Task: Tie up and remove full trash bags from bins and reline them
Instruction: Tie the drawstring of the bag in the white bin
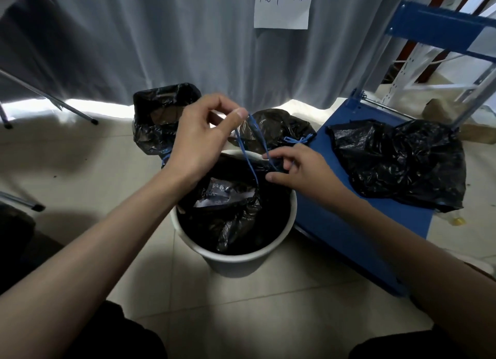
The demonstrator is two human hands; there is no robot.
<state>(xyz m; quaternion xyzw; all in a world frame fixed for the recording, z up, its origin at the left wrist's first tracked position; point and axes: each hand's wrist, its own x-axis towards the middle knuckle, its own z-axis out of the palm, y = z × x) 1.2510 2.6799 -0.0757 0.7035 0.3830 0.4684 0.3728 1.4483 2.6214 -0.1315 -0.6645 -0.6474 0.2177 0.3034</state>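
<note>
Above white bin (236,256), left hand (200,141) pinches blue drawstring (248,160) high; right hand (300,170) fingers pinch it low at black bag (228,219) mouth, bag inside bin. Advice: pull both ends evenly, close mouth fully, knot tight before lifting.

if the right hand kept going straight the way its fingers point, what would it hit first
Probably the left hand: the right hand points left and slightly away across the white bin, pinching the blue drawstring. Depth is unclear.
</note>
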